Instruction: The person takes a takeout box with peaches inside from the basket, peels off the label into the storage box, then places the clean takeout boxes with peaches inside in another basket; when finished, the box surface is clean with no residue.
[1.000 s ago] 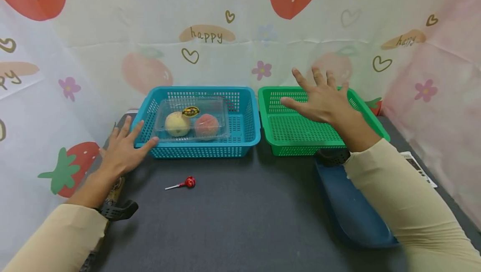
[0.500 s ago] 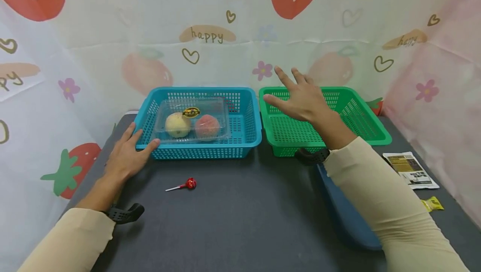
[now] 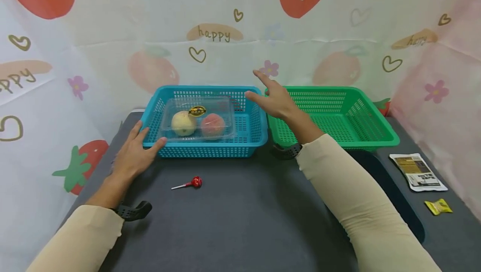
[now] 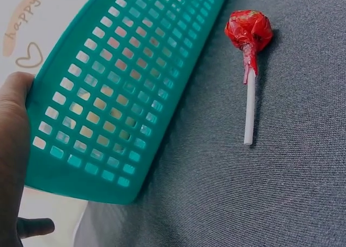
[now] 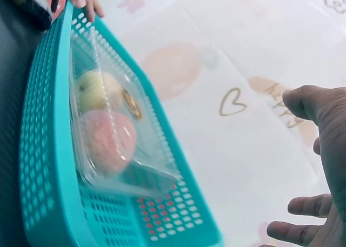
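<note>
My left hand (image 3: 133, 159) rests at the front left corner of the blue basket (image 3: 210, 144), its thumb on the front rim and its fingers along the left side. A clear plastic box (image 3: 225, 109) lies in that basket, with a pale yellow fruit (image 3: 183, 123) and a pink peach (image 3: 213, 126) inside it. Fingers spread and holding nothing, my right hand (image 3: 277, 100) hovers near the basket's right end. In the left wrist view, a red lollipop (image 4: 248, 31) with a white stick lies on the table in front of the basket.
A green basket (image 3: 360, 143) stands right of the blue one, partly behind my right arm. My right sleeve partly covers a dark blue tray (image 3: 391, 197). Farther right lie a printed packet (image 3: 418, 172) and a yellow wrapped candy (image 3: 438, 206). A printed curtain (image 3: 225, 67) hangs behind.
My right hand has moved left from above the green basket to the blue basket's right end. My left hand has settled at the corner. The packet and candy have come into view.
</note>
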`<state>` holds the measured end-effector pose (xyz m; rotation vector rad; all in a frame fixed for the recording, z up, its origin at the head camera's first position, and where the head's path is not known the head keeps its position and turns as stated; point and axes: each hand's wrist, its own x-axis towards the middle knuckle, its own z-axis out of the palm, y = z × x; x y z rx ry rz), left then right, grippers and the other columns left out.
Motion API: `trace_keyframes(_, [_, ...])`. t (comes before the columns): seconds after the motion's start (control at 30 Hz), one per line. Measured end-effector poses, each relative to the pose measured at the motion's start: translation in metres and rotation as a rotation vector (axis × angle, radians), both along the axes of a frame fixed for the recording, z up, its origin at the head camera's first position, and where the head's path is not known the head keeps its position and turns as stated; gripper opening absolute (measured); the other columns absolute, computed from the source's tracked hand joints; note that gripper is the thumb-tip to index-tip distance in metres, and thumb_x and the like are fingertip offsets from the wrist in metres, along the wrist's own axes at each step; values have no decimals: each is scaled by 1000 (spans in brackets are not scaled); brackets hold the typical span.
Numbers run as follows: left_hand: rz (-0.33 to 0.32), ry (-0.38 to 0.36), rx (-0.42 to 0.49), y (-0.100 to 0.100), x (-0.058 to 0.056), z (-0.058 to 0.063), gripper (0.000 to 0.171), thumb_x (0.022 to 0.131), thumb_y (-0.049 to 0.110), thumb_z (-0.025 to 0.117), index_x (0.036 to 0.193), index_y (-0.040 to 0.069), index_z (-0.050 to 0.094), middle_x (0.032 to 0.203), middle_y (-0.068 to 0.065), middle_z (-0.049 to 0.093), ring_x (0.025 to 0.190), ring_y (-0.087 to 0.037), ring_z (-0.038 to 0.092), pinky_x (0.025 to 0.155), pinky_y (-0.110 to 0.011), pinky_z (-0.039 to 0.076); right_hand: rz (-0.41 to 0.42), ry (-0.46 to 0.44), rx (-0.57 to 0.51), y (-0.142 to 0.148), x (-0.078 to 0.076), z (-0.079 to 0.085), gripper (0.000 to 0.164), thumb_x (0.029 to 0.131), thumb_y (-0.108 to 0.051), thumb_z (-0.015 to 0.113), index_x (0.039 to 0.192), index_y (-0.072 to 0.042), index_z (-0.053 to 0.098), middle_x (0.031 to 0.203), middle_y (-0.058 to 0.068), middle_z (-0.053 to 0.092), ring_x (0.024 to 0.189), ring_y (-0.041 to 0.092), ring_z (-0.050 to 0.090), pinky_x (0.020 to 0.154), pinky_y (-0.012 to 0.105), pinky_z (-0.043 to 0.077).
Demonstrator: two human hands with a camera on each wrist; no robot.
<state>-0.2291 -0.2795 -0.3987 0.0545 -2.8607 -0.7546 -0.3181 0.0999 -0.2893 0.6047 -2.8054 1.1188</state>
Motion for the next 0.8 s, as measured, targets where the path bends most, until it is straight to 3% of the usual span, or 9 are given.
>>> trace_keyframes(0.23, [-9, 4, 15, 2, 0, -2, 92, 92, 67, 39, 150, -3, 25, 159, -16, 6, 137, -49, 18, 98, -74, 16, -9, -84, -37, -18, -9, -16, 74, 91, -56, 55, 154, -35, 21, 157, 2, 24, 132, 36, 38, 100, 59, 35])
trace_keyframes(0.53, [-5, 6, 14, -1, 0, 1, 92, 92, 67, 40, 150, -3, 24, 159, -16, 6, 136, -50, 19, 99, -73, 17, 71, -162, 18, -45, -20, -35, 78, 92, -57, 54, 155, -33, 16, 158, 3, 18, 141, 33, 22, 104, 59, 28])
trace_keyframes(0.8, [-6, 17, 22, 1, -1, 0, 91, 93, 66, 40, 150, -4, 25, 159, -16, 7, 137, -49, 19, 100, -73, 17, 40, -231, 47, -63, -30, -55, 78, 91, -58, 55, 155, -32, 19, 159, 3, 17, 141, 34, 20, 105, 59, 26])
